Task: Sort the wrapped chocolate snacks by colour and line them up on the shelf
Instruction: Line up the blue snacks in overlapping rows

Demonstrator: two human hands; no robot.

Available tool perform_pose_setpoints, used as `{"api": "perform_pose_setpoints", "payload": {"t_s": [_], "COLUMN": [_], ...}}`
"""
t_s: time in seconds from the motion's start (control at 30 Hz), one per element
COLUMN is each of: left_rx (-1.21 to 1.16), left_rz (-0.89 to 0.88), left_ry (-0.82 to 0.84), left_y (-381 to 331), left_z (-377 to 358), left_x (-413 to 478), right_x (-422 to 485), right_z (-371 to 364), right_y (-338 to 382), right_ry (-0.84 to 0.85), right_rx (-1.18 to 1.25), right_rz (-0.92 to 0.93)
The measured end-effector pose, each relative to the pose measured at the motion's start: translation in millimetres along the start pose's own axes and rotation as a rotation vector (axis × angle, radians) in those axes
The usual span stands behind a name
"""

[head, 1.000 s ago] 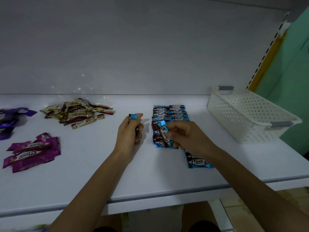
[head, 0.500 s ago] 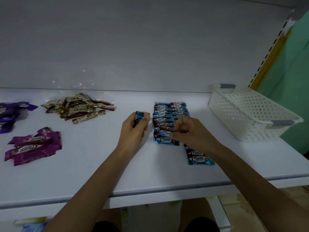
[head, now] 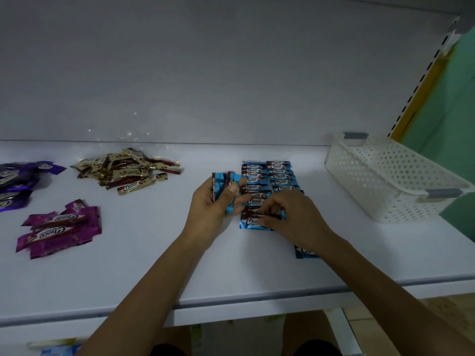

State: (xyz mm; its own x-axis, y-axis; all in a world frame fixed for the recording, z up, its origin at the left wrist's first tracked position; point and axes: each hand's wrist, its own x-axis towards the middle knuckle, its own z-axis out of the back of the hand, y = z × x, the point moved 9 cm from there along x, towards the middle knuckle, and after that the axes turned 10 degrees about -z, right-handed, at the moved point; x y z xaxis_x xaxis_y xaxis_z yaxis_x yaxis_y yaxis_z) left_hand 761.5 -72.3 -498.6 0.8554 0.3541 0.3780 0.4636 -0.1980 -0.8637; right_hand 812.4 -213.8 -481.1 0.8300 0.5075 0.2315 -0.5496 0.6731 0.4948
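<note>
White shelf | left grip holds blue snacks upright | right grip pinches crosswise snack

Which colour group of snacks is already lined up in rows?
The blue-wrapped snacks, beside the white basket: two neat columns. The gold pile, magenta pile and purple pile lie in loose heaps.

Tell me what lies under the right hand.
Rows of blue-wrapped snacks: the right hand pinches one at the left column's near end. It hides the right column's near part; another blue snack peeks out beneath the wrist.
</note>
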Motion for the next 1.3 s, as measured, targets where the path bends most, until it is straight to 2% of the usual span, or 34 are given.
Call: {"api": "perform_pose_setpoints", "payload": {"t_s": [0.03, 0.13, 0.17, 0.3, 0.43, 0.5, 0.67, 0.83, 0.9, 0.97, 1.03, 1.17, 1.23, 1.3], "left_rx": [0.005, -0.039, -0.026, 0.106, 0.007, -0.036, 0.099, 0.326, 0.395, 0.415, 0.380, 0.467, 0.553, 0.505], "left_rz": [0.014, 0.048, 0.045, 0.067, 0.129, 0.092, 0.016, -0.052, -0.038, 0.084, 0.155, 0.022, -0.071, -0.083], "left_ry": [0.029, 0.084, 0.102, 0.182, 0.167, 0.163, 0.166, 0.274, 0.195, 0.012, -0.081, -0.055, -0.091, -0.184], "left_y": [0, 1, 0, 5, 9, 2, -13, -30, -28, -18, -15, -31, -43, -48], "left_z": [-3, -9, -11, -16, -16, -17, -23, -27, -13, 16, 32, 29, 29, 33], "left_x": [-1, -3, -3, -6, -5, -3, -5, -11, -14, -18, -26, -34, -36, -39], "right_x": [1, 7, 10, 16, 14, 11, 2, -3, -4, -7, -12, -16, -17, -20], "right_z": [5, 18, 20, 13, 17, 21, 26, 35, 30, 16, -3, -2, 2, 7], "right_y": [2, 7, 11, 26, 2, -7, -8, 17, 12, 5, 2, 3, 3, 7], "right_ry": [-0.039, -0.081, -0.072, 0.061, -0.004, -0.018, 0.017, 0.055, 0.068, 0.100, 0.115, -0.063, -0.105, -0.124], "right_rx": [0.087, 0.570, 0.632, 0.618, 0.767, 0.819, 0.796, 0.444, 0.435, 0.393, 0.238, -0.033, -0.047, 0.041], "right_rz": [-0.020, -0.156, -0.170, -0.145, -0.297, -0.335, -0.266, -0.005, -0.036, -0.097, -0.117, -0.079, -0.073, -0.057]}}
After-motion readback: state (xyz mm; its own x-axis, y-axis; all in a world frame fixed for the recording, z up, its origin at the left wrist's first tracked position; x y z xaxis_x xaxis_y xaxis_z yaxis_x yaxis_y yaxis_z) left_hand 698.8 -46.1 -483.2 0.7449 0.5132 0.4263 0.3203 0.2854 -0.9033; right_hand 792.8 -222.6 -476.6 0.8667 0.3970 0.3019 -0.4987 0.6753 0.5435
